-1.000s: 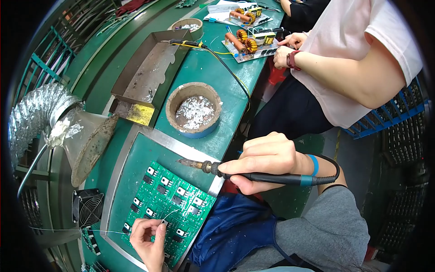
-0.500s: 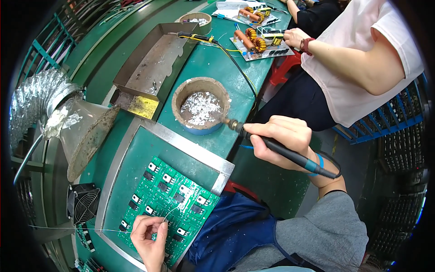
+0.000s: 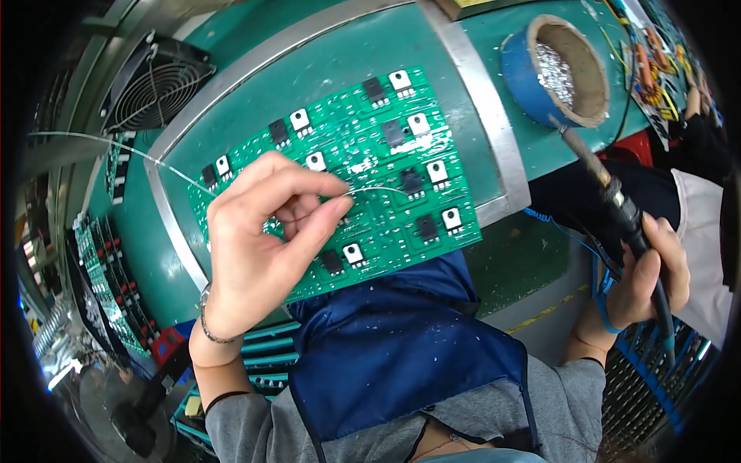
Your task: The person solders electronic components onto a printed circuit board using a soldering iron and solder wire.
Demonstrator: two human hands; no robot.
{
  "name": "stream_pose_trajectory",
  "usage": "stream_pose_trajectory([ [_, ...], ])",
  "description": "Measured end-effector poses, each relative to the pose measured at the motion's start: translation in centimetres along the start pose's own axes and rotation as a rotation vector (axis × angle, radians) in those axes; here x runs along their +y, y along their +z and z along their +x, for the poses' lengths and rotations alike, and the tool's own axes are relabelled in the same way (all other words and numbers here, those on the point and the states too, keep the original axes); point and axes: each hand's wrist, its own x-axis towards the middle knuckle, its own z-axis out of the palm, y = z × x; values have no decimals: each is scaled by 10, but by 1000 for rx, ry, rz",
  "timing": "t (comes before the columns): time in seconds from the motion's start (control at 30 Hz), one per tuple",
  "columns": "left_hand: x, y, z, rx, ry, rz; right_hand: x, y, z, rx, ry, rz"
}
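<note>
Thin silver solder wire [image 3: 370, 188] sits centre frame, pinched between thumb and forefinger of the left hand [image 3: 262, 247]; its free tip pokes right over the green rectangular circuit board [image 3: 386, 147], its tail runs off up-left to the frame edge. Board carries rows of black square components with silver tabs and lies tilted in a shallow teal tray with a grey metal rim [image 3: 471, 85], centre to upper centre. Left wrist has a thin bracelet, grey sleeve below it. Right hand [image 3: 648, 270], at the right edge, fingers wrapped tight round the black handle of a soldering iron [image 3: 610, 193]; iron points up-left, tip resting at the rim of a round blue-walled pot with silvery dross inside [image 3: 556, 69], upper right. Iron tip is well apart from the wire tip. Blue wrist strap with coiled cord on the right wrist. Dark blue apron [image 3: 401, 339] fills lower centre, flecked with solder bits. Grey round-grille fan [image 3: 150, 81] upper left. More green boards racked at the left edge [image 3: 100, 270]. Another person's arm at far upper right, mostly cut off
</note>
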Motion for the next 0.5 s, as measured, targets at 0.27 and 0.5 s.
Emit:
stream_pose_trajectory([
  [0.27,-1,13,-3,-3,105,149,-1,24,25,-581,-307,446],
  [0.5,-3,27,-4,23,227,222,-4,38,22,-651,-285,436],
])
